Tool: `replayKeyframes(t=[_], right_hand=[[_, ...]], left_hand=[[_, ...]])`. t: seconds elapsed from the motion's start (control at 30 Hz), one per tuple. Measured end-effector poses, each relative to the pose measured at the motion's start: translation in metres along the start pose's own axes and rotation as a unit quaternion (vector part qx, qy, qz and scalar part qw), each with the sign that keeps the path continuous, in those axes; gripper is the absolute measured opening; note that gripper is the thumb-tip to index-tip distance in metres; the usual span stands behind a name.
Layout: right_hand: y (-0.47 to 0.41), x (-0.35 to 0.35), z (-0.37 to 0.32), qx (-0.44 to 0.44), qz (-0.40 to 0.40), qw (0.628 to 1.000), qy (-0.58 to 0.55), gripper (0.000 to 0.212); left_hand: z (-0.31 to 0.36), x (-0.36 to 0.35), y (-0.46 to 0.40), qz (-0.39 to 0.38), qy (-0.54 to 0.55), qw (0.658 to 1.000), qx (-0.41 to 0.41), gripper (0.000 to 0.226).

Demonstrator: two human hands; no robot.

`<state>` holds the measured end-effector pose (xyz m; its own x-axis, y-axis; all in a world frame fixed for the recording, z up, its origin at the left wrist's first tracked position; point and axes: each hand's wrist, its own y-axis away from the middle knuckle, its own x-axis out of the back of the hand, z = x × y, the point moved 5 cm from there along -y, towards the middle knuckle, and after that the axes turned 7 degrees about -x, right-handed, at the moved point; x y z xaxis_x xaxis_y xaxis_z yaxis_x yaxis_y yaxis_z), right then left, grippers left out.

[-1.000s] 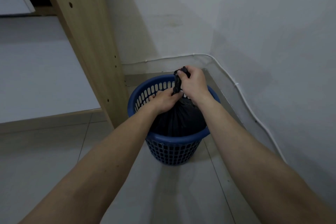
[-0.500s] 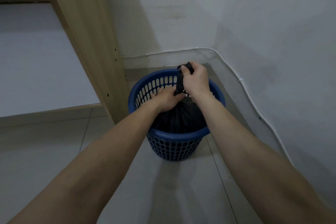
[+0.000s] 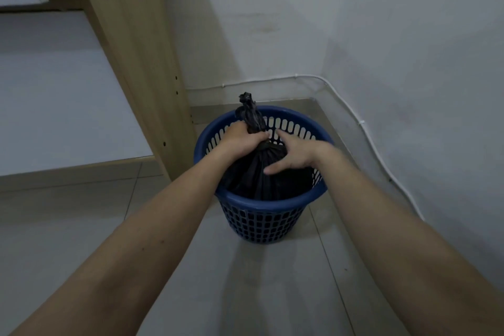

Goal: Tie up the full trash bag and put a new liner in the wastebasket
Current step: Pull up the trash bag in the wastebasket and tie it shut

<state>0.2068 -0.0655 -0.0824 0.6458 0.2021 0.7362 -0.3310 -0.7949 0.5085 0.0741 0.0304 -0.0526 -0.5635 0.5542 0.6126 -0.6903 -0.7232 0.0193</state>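
The left hand (image 3: 245,139) clenched the twisted neck of the black trash bag (image 3: 261,174), whose bulk sat below that grip inside the blue wastebasket (image 3: 261,215), likely to keep the twist from unwinding, while the right hand (image 3: 293,155) hovered beside it, fingers spread and holding nothing.

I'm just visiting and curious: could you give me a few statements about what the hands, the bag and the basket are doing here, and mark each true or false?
1. The left hand grips the twisted neck of the black trash bag. True.
2. The right hand is closed tight around the bag's neck. False: its fingers are spread, over the bag's body.
3. The bag sits inside the blue wastebasket. True.
4. The wastebasket lies tipped on its side. False: it stands upright on the tiled floor.
5. A white cable runs along the wall. True.
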Motion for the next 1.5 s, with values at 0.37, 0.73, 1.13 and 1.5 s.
replayKeyframes(t=[0.37,0.73,1.13,1.5], right_hand=[[-0.017,-0.019,-0.022,0.071,0.12,0.988,0.059,0.04],[-0.005,0.002,-0.014,0.082,0.192,0.977,0.03,0.04],[0.023,0.052,-0.024,0.1,0.312,0.939,-0.106,0.034],[0.039,0.081,-0.04,0.116,0.292,0.942,-0.116,0.039]], left_hand=[[0.006,0.025,0.005,-0.047,0.009,0.997,-0.055,0.041],[-0.04,0.049,0.005,0.043,-0.258,0.965,0.002,0.057],[-0.051,0.055,0.002,0.08,-0.144,0.986,0.013,0.057],[0.013,0.048,0.005,0.011,0.033,0.989,-0.145,0.056]])
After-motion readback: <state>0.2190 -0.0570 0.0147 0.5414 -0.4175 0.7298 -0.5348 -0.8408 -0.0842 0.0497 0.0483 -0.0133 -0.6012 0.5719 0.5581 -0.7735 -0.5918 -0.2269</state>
